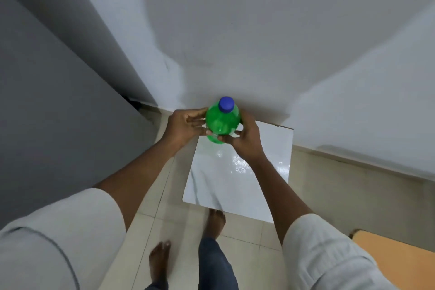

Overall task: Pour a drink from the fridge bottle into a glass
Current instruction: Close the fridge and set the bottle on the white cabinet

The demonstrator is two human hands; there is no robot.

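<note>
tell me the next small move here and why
Probably set the green bottle down on the white table beneath it. Both the left hand and right hand grip its body, the blue cap is on, and no glass is in view.

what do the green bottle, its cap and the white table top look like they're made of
Bottle: most likely clear-tinted plastic; light glows through the green wall and it shows glossy highlights.
Cap: opaque blue plastic, by its dull, even colour.
Table top: white and glossy, with bright reflections; it could be laminate or polished stone, the picture does not settle which.
Both the left hand and the right hand hold the bottle.
</note>
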